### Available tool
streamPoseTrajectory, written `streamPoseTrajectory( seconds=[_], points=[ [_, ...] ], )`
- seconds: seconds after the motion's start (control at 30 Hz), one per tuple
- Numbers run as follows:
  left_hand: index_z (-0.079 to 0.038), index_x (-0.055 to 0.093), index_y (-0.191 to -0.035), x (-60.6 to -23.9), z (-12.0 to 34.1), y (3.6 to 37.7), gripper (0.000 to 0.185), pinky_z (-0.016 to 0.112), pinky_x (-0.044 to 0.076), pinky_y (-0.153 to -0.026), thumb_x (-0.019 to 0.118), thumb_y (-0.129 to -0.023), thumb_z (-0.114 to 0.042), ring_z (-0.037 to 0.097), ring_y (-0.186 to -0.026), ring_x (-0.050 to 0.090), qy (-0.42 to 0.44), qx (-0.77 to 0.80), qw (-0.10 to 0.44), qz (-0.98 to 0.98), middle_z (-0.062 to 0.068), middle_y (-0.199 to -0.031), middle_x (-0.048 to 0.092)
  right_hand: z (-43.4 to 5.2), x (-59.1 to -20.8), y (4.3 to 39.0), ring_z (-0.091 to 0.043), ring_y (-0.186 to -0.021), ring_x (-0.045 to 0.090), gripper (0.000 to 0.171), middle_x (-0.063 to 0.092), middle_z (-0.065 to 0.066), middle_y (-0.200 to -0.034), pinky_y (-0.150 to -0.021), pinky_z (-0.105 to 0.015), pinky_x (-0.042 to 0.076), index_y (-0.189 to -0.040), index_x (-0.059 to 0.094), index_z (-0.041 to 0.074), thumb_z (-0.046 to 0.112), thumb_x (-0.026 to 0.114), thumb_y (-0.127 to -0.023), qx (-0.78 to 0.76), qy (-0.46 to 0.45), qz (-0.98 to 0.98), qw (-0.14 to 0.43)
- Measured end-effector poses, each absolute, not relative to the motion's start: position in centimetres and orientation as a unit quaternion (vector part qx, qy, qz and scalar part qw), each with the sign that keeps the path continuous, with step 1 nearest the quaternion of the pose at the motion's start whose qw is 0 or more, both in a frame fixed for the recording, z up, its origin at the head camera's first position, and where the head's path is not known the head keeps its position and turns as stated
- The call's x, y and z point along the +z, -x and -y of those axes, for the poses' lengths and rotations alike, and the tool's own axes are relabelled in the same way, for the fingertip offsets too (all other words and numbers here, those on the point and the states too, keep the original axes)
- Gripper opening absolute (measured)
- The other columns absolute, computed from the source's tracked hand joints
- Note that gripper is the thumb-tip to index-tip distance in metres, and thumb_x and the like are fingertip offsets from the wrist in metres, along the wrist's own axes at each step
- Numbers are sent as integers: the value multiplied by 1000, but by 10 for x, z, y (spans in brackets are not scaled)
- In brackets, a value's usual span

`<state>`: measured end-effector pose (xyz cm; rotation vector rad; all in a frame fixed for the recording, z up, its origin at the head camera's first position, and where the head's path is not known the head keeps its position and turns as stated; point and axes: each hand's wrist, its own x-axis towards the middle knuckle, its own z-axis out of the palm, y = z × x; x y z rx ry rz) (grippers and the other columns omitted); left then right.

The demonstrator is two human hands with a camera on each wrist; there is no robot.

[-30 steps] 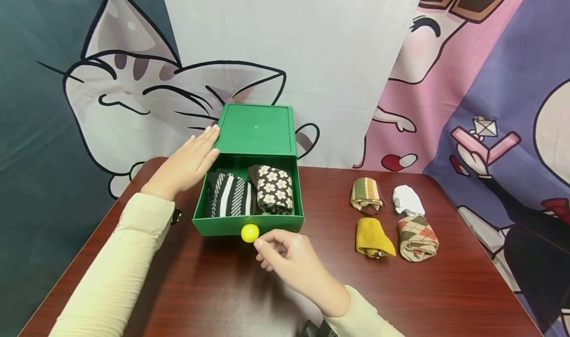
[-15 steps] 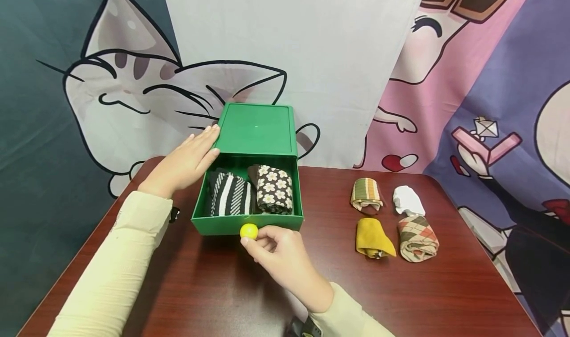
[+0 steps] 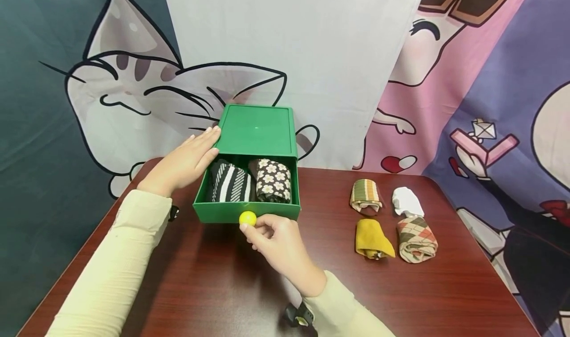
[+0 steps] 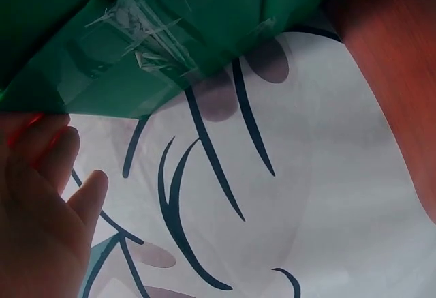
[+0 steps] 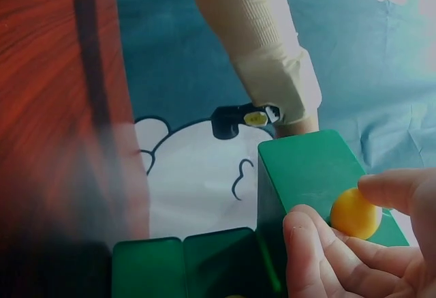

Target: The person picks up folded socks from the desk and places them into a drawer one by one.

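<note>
A green box (image 3: pixel 256 129) stands at the back of the table with its drawer (image 3: pixel 222 212) pulled out toward me. Inside the drawer lie a black-and-white striped rolled sock (image 3: pixel 231 182) and a brown one with white flowers (image 3: pixel 273 181), side by side. My right hand (image 3: pixel 282 245) pinches the round yellow knob (image 3: pixel 247 218) on the drawer front between thumb and fingers; the right wrist view shows this knob (image 5: pixel 356 214) close up. Against the box's left side rests my left hand (image 3: pixel 180 166), its fingers extended. In the left wrist view those fingers (image 4: pixel 58 155) touch the green wall.
On the right of the table lie a striped green-and-orange rolled sock (image 3: pixel 366 194), a white one (image 3: pixel 407 201), a mustard-yellow one (image 3: pixel 373 239) and an argyle one (image 3: pixel 416 240). A printed cloth (image 3: pixel 329 79) hangs behind the table (image 3: pixel 213 287).
The right hand has shifted slightly left and then away from me with the knob. The drawer has slid partway into the box, carrying both socks. The left hand stays in place.
</note>
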<state>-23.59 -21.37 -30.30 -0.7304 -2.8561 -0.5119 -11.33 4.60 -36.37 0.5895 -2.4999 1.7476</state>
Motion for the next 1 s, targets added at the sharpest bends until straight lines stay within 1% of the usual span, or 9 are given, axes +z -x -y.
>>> streamPoseTrajectory(
  seconds=[0.13,0.2,0.3,0.43,0.53,0.63,0.73,0.87,1.0],
  points=[
    [-4,23,-161,-304,214,237,59,53,13,-125,32,-112,-35,32,-154,17,245,-177,80,950,13,-167,22,-44,-363,123,-25,-60,69,21,70,2,-67,-54,-24,56,-84,73,6,24,75,-93,572,-185,799,30],
    [-4,23,-161,-305,215,237,59,53,12,-125,32,-112,-35,32,-154,17,247,-179,81,949,13,-167,22,-43,-363,127,-26,-61,69,21,71,0,-68,-54,-24,56,-84,73,6,25,74,-93,572,-181,799,36],
    [-3,24,-161,-306,216,237,58,54,12,-125,32,-112,-34,33,-154,18,249,-178,78,949,14,-167,22,-43,-363,133,-24,-60,69,22,71,-2,-68,-55,-25,56,-84,73,6,26,75,-93,566,-177,804,41],
    [-3,24,-161,-307,217,237,58,54,12,-125,32,-112,-34,32,-154,17,251,-179,75,948,14,-167,22,-43,-362,142,-12,-58,66,22,71,-3,-69,-55,-25,56,-84,73,8,27,74,-94,551,-179,814,48],
    [-3,24,-161,-307,217,239,58,53,12,-125,32,-112,-34,31,-155,17,256,-183,80,946,14,-167,22,-41,-362,150,-6,-57,64,23,72,-4,-70,-55,-24,54,-85,73,8,28,72,-95,539,-183,820,63],
    [-4,25,-161,-307,218,240,58,52,11,-126,32,-112,-35,31,-155,17,259,-184,83,944,13,-167,23,-40,-362,157,-4,-57,62,24,71,-6,-70,-54,-24,52,-85,72,8,28,71,-97,528,-187,825,75],
    [-4,25,-161,-306,218,240,58,52,11,-126,32,-112,-35,31,-155,17,258,-183,82,945,13,-167,23,-38,-361,164,-5,-57,62,25,71,-5,-68,-54,-23,51,-84,72,7,28,70,-97,516,-187,831,87],
    [-4,25,-161,-306,219,239,58,52,11,-126,31,-113,-36,30,-155,16,255,-184,74,946,13,-167,22,-35,-360,174,-4,-59,62,29,69,3,-66,-57,-23,51,-84,72,7,31,68,-98,499,-182,841,101],
    [-4,24,-161,-305,219,238,57,51,11,-126,29,-113,-35,31,-155,15,258,-188,69,945,13,-167,21,-34,-357,181,-4,-58,62,28,69,4,-66,-59,-24,50,-85,72,7,32,66,-99,488,-175,849,102]
  ],
)
